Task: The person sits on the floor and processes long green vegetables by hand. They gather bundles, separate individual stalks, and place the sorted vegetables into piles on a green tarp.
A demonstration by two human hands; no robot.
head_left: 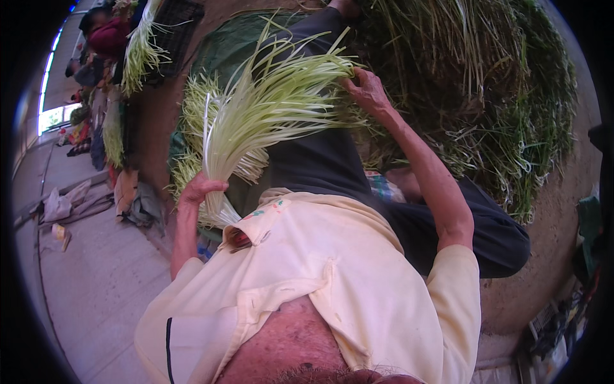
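Note:
My left hand [197, 188] grips a thick bunch of long pale yellow-green leaves [268, 105], which look like blanched chives, around its white base. From that fist the leaves fan up and across my trousered leg towards the right. At their far ends my right hand [368, 89] has thumb and fingers closed on some leaf tips; the exact pinch is partly hidden. Beneath and left of the held bunch, more bunches of similar leaves [192, 120] lie on a green sheet [218, 48].
A large heap of tangled green and brownish stalks [479, 96] lies to my right. At the upper left, another person [103, 36] is near a black crate [180, 33] with a leaf bunch [141, 62]. Cloths and bags [69, 199] lie on the pale floor at left.

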